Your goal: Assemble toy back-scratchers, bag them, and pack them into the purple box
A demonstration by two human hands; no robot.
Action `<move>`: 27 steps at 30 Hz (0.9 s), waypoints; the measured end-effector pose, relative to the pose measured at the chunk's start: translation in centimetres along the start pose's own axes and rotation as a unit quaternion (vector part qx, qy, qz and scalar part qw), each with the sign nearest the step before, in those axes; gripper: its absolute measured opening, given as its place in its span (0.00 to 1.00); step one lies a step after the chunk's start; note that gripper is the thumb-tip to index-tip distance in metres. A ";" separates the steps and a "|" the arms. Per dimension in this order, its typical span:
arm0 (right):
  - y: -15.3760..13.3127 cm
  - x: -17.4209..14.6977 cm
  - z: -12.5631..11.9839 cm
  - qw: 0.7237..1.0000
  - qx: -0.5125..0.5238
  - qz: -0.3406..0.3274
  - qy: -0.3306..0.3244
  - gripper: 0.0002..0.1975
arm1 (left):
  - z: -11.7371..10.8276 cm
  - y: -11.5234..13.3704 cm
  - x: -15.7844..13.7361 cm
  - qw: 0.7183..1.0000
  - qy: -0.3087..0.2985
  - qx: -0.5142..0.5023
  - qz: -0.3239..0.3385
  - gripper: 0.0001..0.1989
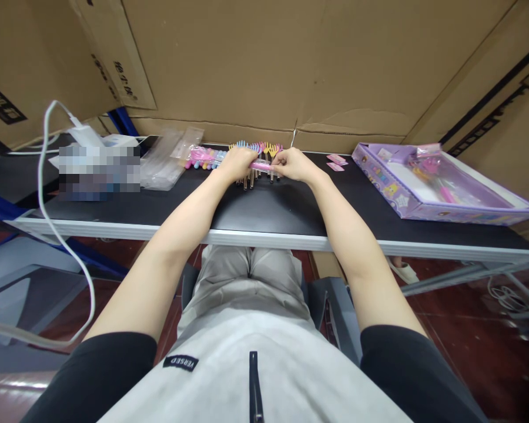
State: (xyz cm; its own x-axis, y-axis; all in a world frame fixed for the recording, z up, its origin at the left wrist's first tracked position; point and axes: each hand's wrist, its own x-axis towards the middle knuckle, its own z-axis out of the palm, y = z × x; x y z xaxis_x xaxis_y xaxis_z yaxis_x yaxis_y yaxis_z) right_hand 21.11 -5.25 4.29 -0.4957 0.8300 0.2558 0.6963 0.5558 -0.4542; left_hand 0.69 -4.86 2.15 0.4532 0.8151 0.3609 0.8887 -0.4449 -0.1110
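Both hands are together over the middle of the black table. My left hand [237, 163] is closed on one end of a slim pink piece [261, 167], which seems to be in clear plastic. My right hand [294, 164] pinches its other end with thumb and fingers. Under and behind the hands lie several rods with metal shafts [245, 181] and coloured claw-shaped heads [273, 149] in blue, pink and yellow. Just left of my left hand are pink pieces with coloured beads [203, 157], partly under clear plastic. The fingers hide part of the pink piece.
Clear plastic bags [165, 161] lie to the left, beside a blurred-out patch and a white cable [42, 153]. Small pink cards [336, 161] lie right of my hands. A purple display box [401, 197] holding bagged items stands at the right. Cardboard [264, 64] walls the back.
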 end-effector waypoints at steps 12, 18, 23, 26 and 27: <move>-0.2 -0.1 -0.1 1.000 -0.002 0.013 0.001 0.10 | 0.4 -0.3 0.2 1.000 0.008 -0.011 -0.001 0.14; 0.4 0.2 0.0 1.000 -0.017 -0.001 0.004 0.12 | 0.0 0.0 0.1 1.000 0.001 -0.006 -0.005 0.15; 0.7 0.3 0.0 0.999 -0.016 -0.008 0.028 0.09 | 0.0 0.1 0.0 1.000 -0.008 0.009 0.002 0.16; 1.1 0.4 -0.1 0.998 -0.031 -0.004 0.052 0.06 | 0.0 0.1 0.0 1.000 0.000 0.005 0.002 0.16; 1.3 0.5 -0.1 0.998 -0.035 -0.003 0.058 0.06 | 0.0 0.1 0.0 1.000 -0.002 0.004 0.002 0.16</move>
State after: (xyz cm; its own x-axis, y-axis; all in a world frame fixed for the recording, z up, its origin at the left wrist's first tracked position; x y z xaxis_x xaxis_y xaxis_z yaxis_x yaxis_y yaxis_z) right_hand 21.78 -4.15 3.91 -0.4402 0.8238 0.3572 0.7294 0.5601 -0.3929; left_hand 0.76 -4.93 2.18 0.4574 0.8150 0.3558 0.8871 -0.4459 -0.1191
